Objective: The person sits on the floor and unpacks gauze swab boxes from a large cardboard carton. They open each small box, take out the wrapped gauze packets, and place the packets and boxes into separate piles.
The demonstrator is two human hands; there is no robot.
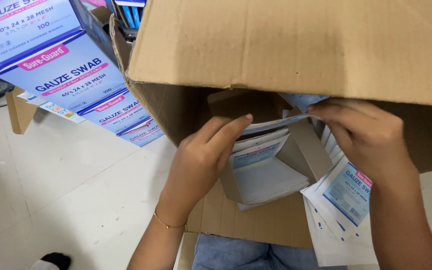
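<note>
White tiled floor (61, 190) fills the left and near side, and a big brown cardboard carton (296, 45) looms over the far half of the scene. Inside its mouth sits a small open grey box (303, 155), stacked with flat white gauze packets (266, 180). Left hand (201, 160), thin gold bracelet (168, 224) at the wrist, rests on the near-left wall of that small box, fingers together and stretched out to the top packet's edge. Right hand (363, 132) comes in from the right, fingertips pinched on the same packet's far edge. More loose packets (346, 200) fan out under the right wrist, just beside the small box. Far left, a row of pale blue printed boxes (71, 75) leans in a stack. Blue denim (236, 255) shows at the near edge.
</note>
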